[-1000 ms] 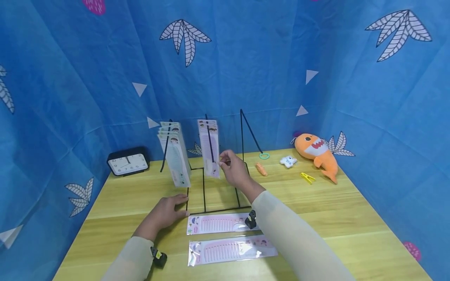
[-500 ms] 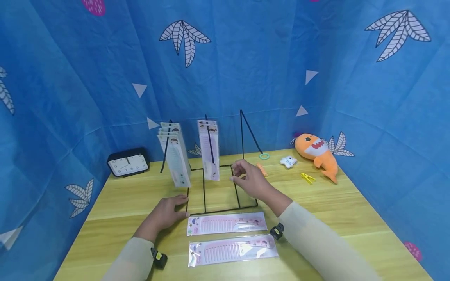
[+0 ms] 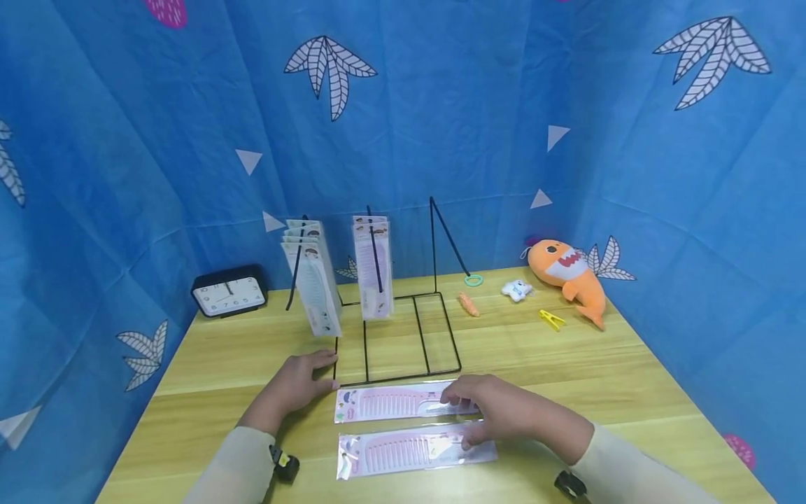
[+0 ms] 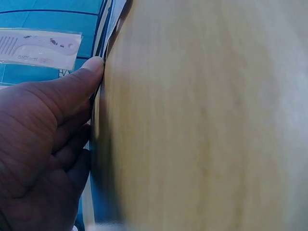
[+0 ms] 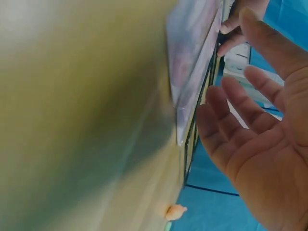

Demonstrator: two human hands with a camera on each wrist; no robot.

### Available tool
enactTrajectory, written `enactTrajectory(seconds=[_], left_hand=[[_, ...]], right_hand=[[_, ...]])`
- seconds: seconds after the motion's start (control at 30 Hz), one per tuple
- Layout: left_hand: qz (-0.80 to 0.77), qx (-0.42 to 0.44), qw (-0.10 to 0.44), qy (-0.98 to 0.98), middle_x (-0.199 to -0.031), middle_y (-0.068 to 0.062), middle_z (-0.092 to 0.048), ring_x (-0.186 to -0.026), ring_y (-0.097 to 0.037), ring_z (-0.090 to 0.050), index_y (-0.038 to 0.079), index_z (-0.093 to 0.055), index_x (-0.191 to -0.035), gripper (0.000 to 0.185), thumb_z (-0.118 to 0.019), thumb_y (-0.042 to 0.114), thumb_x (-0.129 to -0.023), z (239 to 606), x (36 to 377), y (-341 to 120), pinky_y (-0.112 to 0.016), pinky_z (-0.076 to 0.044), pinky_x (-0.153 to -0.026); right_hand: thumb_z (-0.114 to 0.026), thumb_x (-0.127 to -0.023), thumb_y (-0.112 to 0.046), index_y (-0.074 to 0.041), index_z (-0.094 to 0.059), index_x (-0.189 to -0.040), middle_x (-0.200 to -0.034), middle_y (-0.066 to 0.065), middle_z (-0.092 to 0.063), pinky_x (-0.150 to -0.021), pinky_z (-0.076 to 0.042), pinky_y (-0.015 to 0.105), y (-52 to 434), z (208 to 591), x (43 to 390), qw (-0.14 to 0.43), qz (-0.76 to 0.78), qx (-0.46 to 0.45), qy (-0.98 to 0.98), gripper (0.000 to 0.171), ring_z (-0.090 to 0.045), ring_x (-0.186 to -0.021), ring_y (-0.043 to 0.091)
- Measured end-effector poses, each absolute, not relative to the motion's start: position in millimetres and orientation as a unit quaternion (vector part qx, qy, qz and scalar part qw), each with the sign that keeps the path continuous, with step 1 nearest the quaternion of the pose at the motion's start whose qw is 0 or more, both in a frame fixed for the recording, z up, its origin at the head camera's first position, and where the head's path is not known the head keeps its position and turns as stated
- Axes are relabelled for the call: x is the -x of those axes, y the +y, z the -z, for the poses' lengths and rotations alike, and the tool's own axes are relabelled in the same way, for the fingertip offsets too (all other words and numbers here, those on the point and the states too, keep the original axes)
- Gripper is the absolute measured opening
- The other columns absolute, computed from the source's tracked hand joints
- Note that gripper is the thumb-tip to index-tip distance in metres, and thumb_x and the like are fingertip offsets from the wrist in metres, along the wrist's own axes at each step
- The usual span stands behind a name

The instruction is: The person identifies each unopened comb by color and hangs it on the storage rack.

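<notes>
Two packaged pink combs lie flat on the table: a far comb (image 3: 390,402) along the rack's front and a near comb (image 3: 397,451). My right hand (image 3: 510,413) hovers over their right ends, fingers spread, as the right wrist view shows; it holds nothing. My left hand (image 3: 296,385) rests with thumb and forefinger touching the front left corner of the black wire rack (image 3: 397,378). On the rack's left hook hang several packaged green combs (image 3: 317,287). Packaged purple combs (image 3: 374,273) hang on the middle hook; the right hook (image 3: 450,234) bears nothing.
A black alarm clock (image 3: 229,290) stands back left. Toward the right lie a green ring (image 3: 474,280), a small orange object (image 3: 468,304), a white star-shaped toy (image 3: 516,290), a yellow clip (image 3: 552,320) and an orange shark plush (image 3: 569,280). Blue curtains surround the table.
My right hand has left the hanging purple combs and come back and down to the combs on the table. The purple combs have swung slightly. My left hand has stayed put.
</notes>
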State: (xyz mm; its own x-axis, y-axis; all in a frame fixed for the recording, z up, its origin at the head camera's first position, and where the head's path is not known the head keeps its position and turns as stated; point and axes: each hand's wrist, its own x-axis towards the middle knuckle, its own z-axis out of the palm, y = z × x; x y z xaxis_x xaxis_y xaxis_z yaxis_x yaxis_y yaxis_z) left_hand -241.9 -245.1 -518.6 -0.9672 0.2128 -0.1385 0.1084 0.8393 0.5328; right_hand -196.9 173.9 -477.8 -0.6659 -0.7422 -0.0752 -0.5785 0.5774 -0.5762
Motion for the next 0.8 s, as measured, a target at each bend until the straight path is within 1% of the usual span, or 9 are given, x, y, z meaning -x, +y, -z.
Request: enactTrajectory(seconds=[0.1,0.27,0.37,0.5,0.7,0.8], left_hand=[[-0.271,-0.077,0.099,0.954,-0.169,-0.01,-0.05,-0.16,-0.041,-0.041,0.018,-0.065,-0.153,0.059,-0.083,0.031,-0.099,517.8,241.8,-244.5,-0.061,-0.035,-0.132],[-0.268,-0.075,0.101,0.955,-0.17,-0.01,-0.05,-0.16,-0.042,-0.04,0.018,-0.064,-0.154,0.059,-0.082,0.031,-0.099,516.3,241.1,-244.1,-0.062,-0.035,-0.131],[-0.267,-0.074,0.101,0.955,-0.17,-0.011,-0.049,-0.16,-0.042,-0.04,0.018,-0.064,-0.154,0.059,-0.082,0.031,-0.099,516.4,241.4,-243.9,-0.062,-0.035,-0.131],[-0.267,-0.076,0.1,0.956,-0.17,-0.011,-0.049,-0.16,-0.042,-0.04,0.018,-0.064,-0.154,0.059,-0.082,0.031,-0.1,514.8,241.4,-243.2,-0.062,-0.035,-0.131],[-0.266,-0.085,0.097,0.955,-0.169,-0.011,-0.051,-0.159,-0.043,-0.042,0.016,-0.065,-0.153,0.058,-0.081,0.031,-0.1,514.0,239.9,-243.0,-0.062,-0.037,-0.13],[-0.265,-0.087,0.098,0.955,-0.168,-0.012,-0.052,-0.159,-0.043,-0.042,0.016,-0.065,-0.153,0.058,-0.081,0.032,-0.1,514.0,239.6,-242.6,-0.063,-0.038,-0.13]], right_hand=[[-0.097,-0.082,-0.031,-0.017,-0.07,-0.138,-0.125,-0.01,-0.072,-0.1,-0.061,0.032,178.2,482.8,188.8,0.159,0.251,0.378,0.877,0.064,-0.066,-0.112,0.006],[-0.098,-0.076,-0.028,-0.02,-0.071,-0.136,-0.129,-0.012,-0.07,-0.104,-0.06,0.033,182.6,489.1,179.5,0.145,0.238,0.381,0.882,0.065,-0.065,-0.117,0.006],[-0.097,-0.076,-0.023,-0.02,-0.072,-0.135,-0.131,-0.011,-0.069,-0.107,-0.06,0.035,183.3,491.4,175.7,0.135,0.228,0.38,0.886,0.064,-0.064,-0.12,0.007],[-0.094,-0.077,-0.018,-0.02,-0.072,-0.134,-0.13,-0.009,-0.069,-0.106,-0.061,0.036,183.2,489.6,173.4,0.12,0.215,0.383,0.89,0.062,-0.065,-0.12,0.01],[-0.095,-0.078,-0.02,-0.023,-0.072,-0.134,-0.13,-0.01,-0.068,-0.108,-0.06,0.038,183.3,489.1,173.0,0.128,0.198,0.379,0.895,0.061,-0.064,-0.122,0.01],[-0.096,-0.077,-0.018,-0.023,-0.072,-0.132,-0.128,-0.01,-0.069,-0.105,-0.06,0.036,182.5,488.9,172.6,0.128,0.197,0.383,0.893,0.06,-0.063,-0.118,0.008]])
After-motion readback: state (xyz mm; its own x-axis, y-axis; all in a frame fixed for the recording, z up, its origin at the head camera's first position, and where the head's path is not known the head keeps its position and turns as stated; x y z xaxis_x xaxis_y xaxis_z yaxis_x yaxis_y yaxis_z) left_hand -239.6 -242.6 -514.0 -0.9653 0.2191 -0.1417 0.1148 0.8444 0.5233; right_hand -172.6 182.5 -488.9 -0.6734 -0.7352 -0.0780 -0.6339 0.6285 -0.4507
